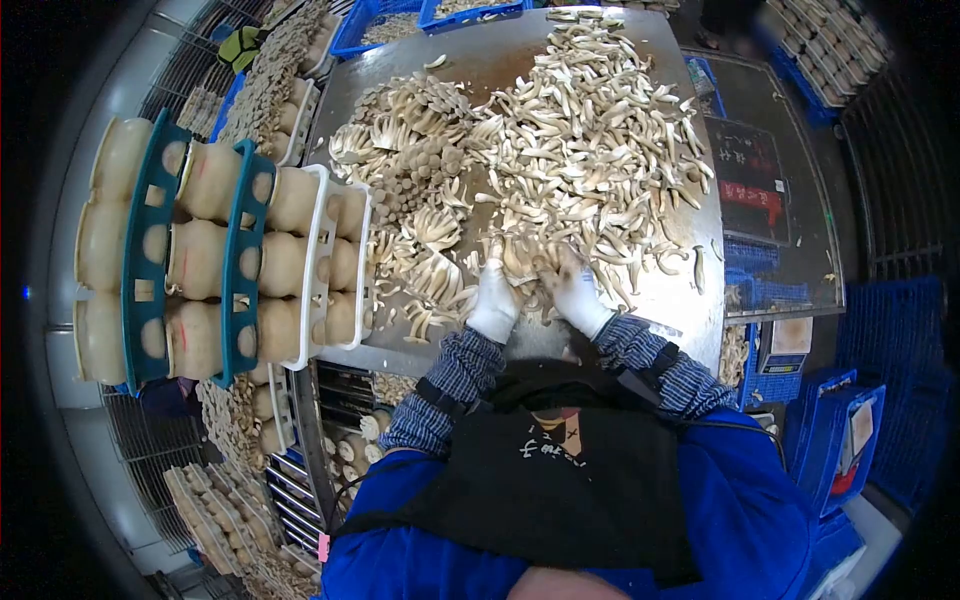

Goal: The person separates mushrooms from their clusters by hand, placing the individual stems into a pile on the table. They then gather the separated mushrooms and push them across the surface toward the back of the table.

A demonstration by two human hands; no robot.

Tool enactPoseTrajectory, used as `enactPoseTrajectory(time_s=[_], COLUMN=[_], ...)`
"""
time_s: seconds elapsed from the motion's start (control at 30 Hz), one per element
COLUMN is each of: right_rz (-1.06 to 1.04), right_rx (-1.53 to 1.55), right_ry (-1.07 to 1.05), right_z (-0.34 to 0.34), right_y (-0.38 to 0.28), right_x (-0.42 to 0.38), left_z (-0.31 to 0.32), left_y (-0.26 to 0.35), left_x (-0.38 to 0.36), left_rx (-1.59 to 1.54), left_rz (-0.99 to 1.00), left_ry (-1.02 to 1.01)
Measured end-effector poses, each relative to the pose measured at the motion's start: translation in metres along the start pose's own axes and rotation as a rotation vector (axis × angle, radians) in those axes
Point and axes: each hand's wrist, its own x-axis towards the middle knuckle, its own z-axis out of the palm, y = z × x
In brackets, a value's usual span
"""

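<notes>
Both hands wear white gloves with soiled fingertips and meet at the near side of a metal table. My left hand (494,302) has its fingers curled against the left side of a small clump of mushrooms (519,258). From the right, my right hand (574,290) closes on the same clump, its fingers partly hiding it. Beyond them spreads a large heap of loose, long-stemmed mushrooms (590,140). To the left lie unseparated mushroom clusters (410,150), caps and stems still joined, and a few fanned bunches (437,278) sit close to my left hand.
Stacked bottles in teal and white racks (245,260) stand at the table's left edge. Blue crates (375,25) holding mushrooms sit at the far edge. To the right are a dark board with writing (748,180), a scale (787,340) and more blue crates (835,440).
</notes>
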Motion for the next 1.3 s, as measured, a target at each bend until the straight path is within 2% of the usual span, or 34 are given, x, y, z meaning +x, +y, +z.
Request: enactPoseTrajectory(time_s=[0.07, 0.1, 0.13, 0.2, 0.23, 0.27, 0.33, 0.4, 0.5, 0.57, 0.7, 0.77, 0.8, 0.87, 0.9, 0.97, 1.0, 1.03, 1.1, 1.13, 1.17, 1.2, 1.27, 1.3], right_rz=[0.037, 0.318, 0.32, 0.222, 0.13, 0.133, 0.235, 0.257, 0.173, 0.039, 0.161, 0.137, 0.14, 0.218, 0.217, 0.177, 0.177, 0.179, 0.181, 0.162, 0.142, 0.142, 0.314, 0.313], right_rx=[0.27, 0.709, 0.707, 0.533, 0.521, 0.523, 0.444, 0.408, 0.35, 0.438, 0.432, 0.452, 0.451, 0.652, 0.655, 0.289, 0.289, 0.383, 0.476, 0.619, 0.76, 0.76, 0.737, 0.735], right_ry=[-0.063, -0.042, -0.041, -0.174, 0.021, 0.023, -0.188, -0.163, -0.079, 0.04, -0.069, -0.115, -0.117, -0.287, -0.293, -0.195, -0.194, -0.207, -0.221, -0.317, -0.414, -0.415, -0.324, -0.325], right_z=[0.005, 0.004, -0.008, -0.039, -0.007, -0.009, -0.02, -0.025, -0.014, -0.005, -0.017, -0.006, -0.011, -0.025, -0.022, -0.018, -0.016, -0.014, -0.012, -0.014, -0.015, -0.006, 0.012, 0.012], right_y=[0.025, 0.035, 0.024, -0.012, 0.008, 0.007, 0.004, -0.007, 0.001, 0.008, 0.003, 0.024, 0.02, 0.004, 0.002, -0.002, 0.0, 0.001, 0.002, -0.002, -0.005, 0.003, 0.017, 0.017], right_x=[0.005, 0.01, 0.012, 0.019, 0.012, 0.012, 0.017, 0.014, 0.009, 0.008, 0.015, 0.015, 0.014, 0.015, 0.011, 0.003, 0.004, 0.006, 0.009, 0.01, 0.01, 0.007, 0.0, -0.001], left_z=[0.004, 0.006, 0.003, -0.006, 0.019, 0.005, -0.015, -0.014, -0.013, -0.023, -0.054, -0.005, 0.007, 0.021, 0.006, 0.005, 0.006, 0.007, 0.004, -0.007, -0.018, -0.03, -0.008, 0.003], left_y=[0.006, 0.009, 0.009, 0.007, 0.008, 0.004, -0.002, -0.004, -0.002, -0.005, -0.016, -0.006, -0.002, 0.006, 0.007, 0.003, 0.0, -0.006, -0.019, -0.02, -0.02, -0.021, -0.015, -0.014], left_x=[-0.003, -0.005, -0.003, 0.002, -0.016, -0.007, 0.012, 0.009, 0.006, 0.015, 0.028, -0.005, -0.013, -0.02, -0.005, -0.007, -0.006, -0.003, 0.006, 0.015, 0.025, 0.033, 0.021, 0.017], left_rx=[-0.11, -0.111, -0.112, -0.004, 0.052, 0.055, -0.023, 0.072, 0.12, -0.081, -0.037, 0.244, 0.243, 0.316, 0.392, 0.399, 0.404, 0.404, 0.265, 0.265, 0.194, 0.123, 0.152, 0.145], left_rz=[-0.061, -0.005, -0.007, 0.029, 0.037, 0.034, -0.061, -0.023, -0.014, -0.062, -0.092, 0.112, 0.11, 0.112, 0.102, 0.146, 0.191, 0.192, 0.367, 0.368, 0.231, 0.094, 0.097, 0.175], left_ry=[0.025, 0.039, 0.039, 0.017, 0.002, 0.004, -0.169, -0.119, -0.116, -0.111, -0.163, -0.066, -0.064, -0.148, -0.134, -0.101, -0.071, -0.072, 0.045, 0.047, 0.094, 0.139, 0.188, 0.187])
